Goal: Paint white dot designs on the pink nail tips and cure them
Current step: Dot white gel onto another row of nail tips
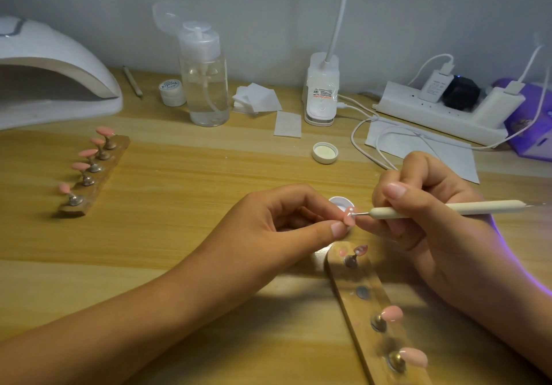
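Note:
My left hand (286, 220) pinches a pink nail tip (349, 217) between thumb and fingers, just above a small open pot of white paint (339, 202). My right hand (430, 214) grips a cream dotting tool (418, 209), and its metal point touches the held nail tip. Below the hands lies a wooden holder strip (369, 310) with several pink nail tips on metal stands; one magnet spot on it is bare. A second wooden holder (95, 172) with several pink tips lies at the left. The white curing lamp (50, 77) stands at the far left.
A clear pump bottle (204, 86), a small white jar (171, 92), a pencil (133, 81) and white wipes (257, 98) stand at the back. A loose white lid (325, 152) lies mid-table. A desk lamp base (321, 95), power strip (448, 110), cables and a paper sheet (424, 148) fill the right.

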`<state>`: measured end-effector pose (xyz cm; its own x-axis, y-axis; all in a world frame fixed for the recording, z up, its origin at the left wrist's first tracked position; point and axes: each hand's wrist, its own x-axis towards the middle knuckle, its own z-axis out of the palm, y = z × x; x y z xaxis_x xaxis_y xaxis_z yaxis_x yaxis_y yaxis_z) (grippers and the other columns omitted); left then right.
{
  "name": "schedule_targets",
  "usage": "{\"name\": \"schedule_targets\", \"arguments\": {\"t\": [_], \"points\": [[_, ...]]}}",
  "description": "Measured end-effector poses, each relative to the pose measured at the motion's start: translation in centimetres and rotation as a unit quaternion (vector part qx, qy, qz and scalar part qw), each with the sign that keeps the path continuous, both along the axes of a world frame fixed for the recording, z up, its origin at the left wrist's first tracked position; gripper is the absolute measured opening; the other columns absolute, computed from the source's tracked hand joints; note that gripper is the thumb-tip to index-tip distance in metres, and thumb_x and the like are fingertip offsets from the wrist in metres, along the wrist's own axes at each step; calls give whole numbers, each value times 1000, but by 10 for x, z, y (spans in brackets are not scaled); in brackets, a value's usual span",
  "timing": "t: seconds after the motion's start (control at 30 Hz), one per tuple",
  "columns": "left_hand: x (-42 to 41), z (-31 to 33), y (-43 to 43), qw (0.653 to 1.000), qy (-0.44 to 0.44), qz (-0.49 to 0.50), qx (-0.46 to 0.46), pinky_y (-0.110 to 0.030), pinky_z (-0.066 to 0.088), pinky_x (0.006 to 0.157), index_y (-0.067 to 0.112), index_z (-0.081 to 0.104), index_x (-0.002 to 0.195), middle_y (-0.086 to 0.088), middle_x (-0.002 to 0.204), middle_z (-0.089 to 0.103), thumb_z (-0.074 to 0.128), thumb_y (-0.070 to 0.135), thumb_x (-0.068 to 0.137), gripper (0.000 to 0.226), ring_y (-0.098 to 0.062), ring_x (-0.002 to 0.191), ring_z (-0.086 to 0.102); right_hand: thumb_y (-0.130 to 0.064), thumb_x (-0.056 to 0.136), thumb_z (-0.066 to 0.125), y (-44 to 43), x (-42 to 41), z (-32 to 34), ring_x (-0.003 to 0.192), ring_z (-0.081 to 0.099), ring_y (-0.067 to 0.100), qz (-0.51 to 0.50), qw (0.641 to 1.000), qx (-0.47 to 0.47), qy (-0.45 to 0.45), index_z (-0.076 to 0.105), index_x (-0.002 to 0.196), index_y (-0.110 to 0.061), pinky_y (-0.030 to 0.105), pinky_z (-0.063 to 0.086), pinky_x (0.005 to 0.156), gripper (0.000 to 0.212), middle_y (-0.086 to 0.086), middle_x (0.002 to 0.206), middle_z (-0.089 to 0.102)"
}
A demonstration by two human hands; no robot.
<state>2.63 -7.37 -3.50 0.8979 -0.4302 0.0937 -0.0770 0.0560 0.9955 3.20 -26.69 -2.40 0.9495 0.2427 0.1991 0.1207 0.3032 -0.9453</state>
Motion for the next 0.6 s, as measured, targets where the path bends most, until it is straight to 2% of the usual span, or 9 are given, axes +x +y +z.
{"name": "schedule_targets", "arguments": {"t": [0.2,0.33,0.4,0.43,0.5,0.53,0.6], "points": [[0,0,-1,1000,9,1,-6,-12,48,71,20,74,83,7,79,72,71,18,78,6,-1,74,63,-19,76,63,-1,2,-2,54,55,5,2,1000,13,-2,53,60,-22,29,58,66,19,-3,58,50],[0,2,0,999,28,15,-27,-11,48,67,18,74,82,8,80,73,72,20,77,6,0,74,65,-40,79,73,-7,7,-2,50,43,4,-41,998,-6,-37,57,75,-24,36,57,81,23,-8,57,45],[1,3,1,998,29,33,-36,-12,48,66,16,74,84,6,78,73,69,20,75,11,-2,72,65,-40,75,72,-11,11,-3,59,53,5,-97,992,-57,-58,63,79,-28,42,53,92,15,-8,62,53],[1,3,1,998,28,43,-40,-12,48,66,16,74,85,4,77,72,69,21,75,12,-3,71,64,-38,74,71,-12,12,-3,69,59,9,-120,985,-97,-71,67,81,-29,39,50,94,12,-7,70,61],[2,3,2,996,32,59,-50,-13,49,65,16,74,85,2,76,71,68,22,75,13,-4,70,63,-35,75,69,-12,12,-3,82,62,11,-142,969,-176,-97,72,85,-28,27,50,83,12,-6,83,69],[2,3,2,996,37,65,-55,-13,49,65,17,74,85,2,76,71,68,22,75,12,-4,70,63,-32,77,67,-10,11,-2,82,62,6,-145,963,-200,-108,72,86,-26,19,51,77,12,-8,85,70],[2,4,2,995,42,70,-61,-13,49,64,20,74,85,2,77,71,68,22,75,12,-4,70,63,-30,81,64,-7,9,-2,79,63,1,-147,954,-229,-126,72,90,-23,11,49,71,14,-11,84,71]]}}
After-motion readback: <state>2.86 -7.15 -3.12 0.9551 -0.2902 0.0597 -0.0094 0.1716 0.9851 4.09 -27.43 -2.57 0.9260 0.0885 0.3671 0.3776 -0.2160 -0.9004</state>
